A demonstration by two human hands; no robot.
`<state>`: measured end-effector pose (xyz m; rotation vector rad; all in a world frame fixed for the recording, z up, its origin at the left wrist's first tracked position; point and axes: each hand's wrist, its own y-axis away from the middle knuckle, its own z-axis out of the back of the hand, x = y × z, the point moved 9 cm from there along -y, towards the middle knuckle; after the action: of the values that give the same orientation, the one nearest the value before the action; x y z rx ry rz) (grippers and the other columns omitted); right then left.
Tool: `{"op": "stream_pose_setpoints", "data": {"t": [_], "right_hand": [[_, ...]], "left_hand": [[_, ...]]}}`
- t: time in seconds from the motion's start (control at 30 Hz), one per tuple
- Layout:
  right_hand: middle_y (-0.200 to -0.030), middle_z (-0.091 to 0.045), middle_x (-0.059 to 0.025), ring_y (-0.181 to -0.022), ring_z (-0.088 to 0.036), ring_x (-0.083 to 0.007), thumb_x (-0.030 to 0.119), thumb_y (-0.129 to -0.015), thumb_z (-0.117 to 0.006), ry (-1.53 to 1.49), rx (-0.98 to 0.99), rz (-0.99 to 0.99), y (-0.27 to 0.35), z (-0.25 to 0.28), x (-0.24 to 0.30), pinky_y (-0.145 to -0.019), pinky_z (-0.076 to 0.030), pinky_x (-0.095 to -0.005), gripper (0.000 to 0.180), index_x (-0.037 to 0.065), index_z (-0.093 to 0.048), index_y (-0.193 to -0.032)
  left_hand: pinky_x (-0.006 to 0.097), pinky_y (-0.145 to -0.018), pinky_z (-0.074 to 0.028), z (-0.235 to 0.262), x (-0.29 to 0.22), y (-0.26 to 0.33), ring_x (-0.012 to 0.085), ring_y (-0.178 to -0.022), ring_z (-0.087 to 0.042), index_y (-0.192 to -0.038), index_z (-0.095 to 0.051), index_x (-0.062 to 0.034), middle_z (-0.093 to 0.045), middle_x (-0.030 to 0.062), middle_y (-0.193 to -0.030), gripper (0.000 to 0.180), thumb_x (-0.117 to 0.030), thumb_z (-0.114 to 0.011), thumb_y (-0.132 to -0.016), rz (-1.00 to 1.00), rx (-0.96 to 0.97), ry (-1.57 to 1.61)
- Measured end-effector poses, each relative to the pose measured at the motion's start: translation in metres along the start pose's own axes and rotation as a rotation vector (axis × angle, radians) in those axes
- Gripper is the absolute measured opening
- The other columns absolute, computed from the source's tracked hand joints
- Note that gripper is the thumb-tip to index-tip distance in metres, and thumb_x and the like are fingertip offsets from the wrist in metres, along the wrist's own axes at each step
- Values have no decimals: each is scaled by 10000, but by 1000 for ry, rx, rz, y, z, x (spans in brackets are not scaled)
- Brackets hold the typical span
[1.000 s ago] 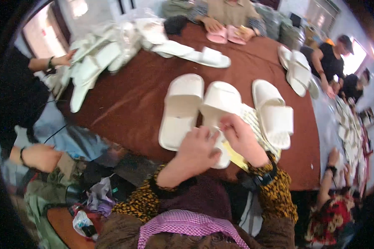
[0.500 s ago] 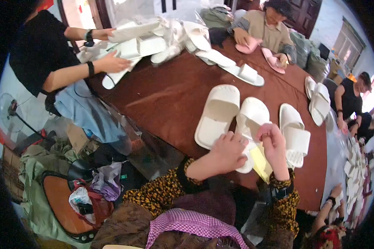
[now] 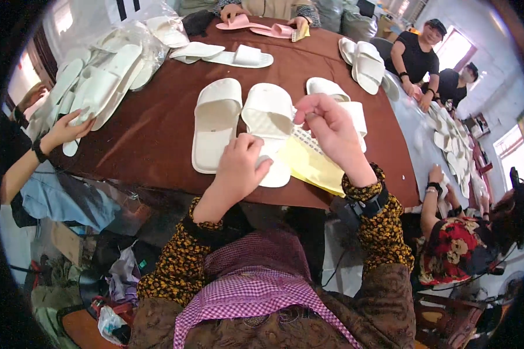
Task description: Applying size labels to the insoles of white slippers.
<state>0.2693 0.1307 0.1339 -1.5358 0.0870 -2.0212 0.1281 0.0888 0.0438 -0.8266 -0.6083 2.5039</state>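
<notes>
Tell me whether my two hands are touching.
Apart: the head view shows part of the middle white slipper between the left hand and the right hand.

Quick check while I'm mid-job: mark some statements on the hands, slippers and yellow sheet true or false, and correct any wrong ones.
1. The left hand is at the middle white slipper in front of the person. True.
2. The right hand lies flat with its fingers spread. False: it is raised, with its fingers curled.
3. The yellow sheet is to the right of that middle slipper. True.
4. The slippers at the far edge by a co-worker's hands are white. False: they are pink slippers.
5. The cloth on the table is blue. False: it is brown.
</notes>
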Motion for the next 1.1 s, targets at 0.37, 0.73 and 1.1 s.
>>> {"op": "stream_pose_setpoints", "data": {"t": [0.37,0.73,1.1], "right_hand": [[-870,-627,-90,-819,-604,-184,-57,-857,-486,274,74,80,2,-39,-41,-762,-493,-311,153,8,-586,-952],[-861,-612,-140,-862,-577,-324,8,-789,-578,778,236,414,21,-84,-29,-782,-494,-411,252,37,-546,-1037],[-924,-638,-173,-922,-626,-341,-41,-831,-480,305,130,3,7,-50,-55,-797,-504,-402,207,13,-567,-1011]], "left_hand": [[422,-834,-443,13,5,-7,327,-948,-530,-1059,-609,0,-538,136,-1001,284,-19,-595,-776,-47,-144,-21],[433,-856,-400,10,7,5,312,-991,-529,-1073,-604,-21,-580,102,-1071,295,-96,-630,-788,27,-58,-201],[413,-838,-391,10,7,9,255,-971,-526,-1008,-605,-57,-565,60,-998,255,-156,-656,-778,-28,-119,-265]]}}
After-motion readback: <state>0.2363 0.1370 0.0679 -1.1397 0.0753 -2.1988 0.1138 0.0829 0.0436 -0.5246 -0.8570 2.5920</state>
